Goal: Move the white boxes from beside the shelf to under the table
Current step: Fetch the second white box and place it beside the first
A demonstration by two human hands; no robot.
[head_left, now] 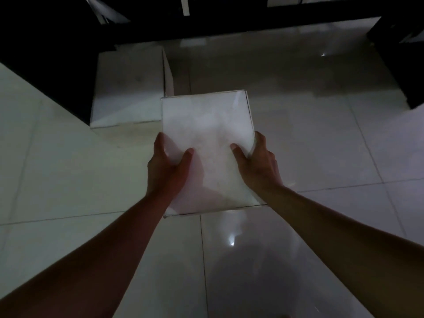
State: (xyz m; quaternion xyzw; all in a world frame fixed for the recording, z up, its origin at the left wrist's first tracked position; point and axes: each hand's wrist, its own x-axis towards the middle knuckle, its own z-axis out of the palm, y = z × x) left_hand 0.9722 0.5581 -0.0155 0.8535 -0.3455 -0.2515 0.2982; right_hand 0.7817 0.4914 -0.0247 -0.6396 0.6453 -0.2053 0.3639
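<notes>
Left hand (168, 165) and right hand (259, 164) grip 1 smooth, square-edged white box (206, 125).

I see one box (206, 143) at centre, held between my left hand (168, 164) on its left side and my right hand (257, 161) on its right. A second box (128, 88) sits on the floor (321, 145) behind and to the left, under the desk (229, 24) edge.
</notes>
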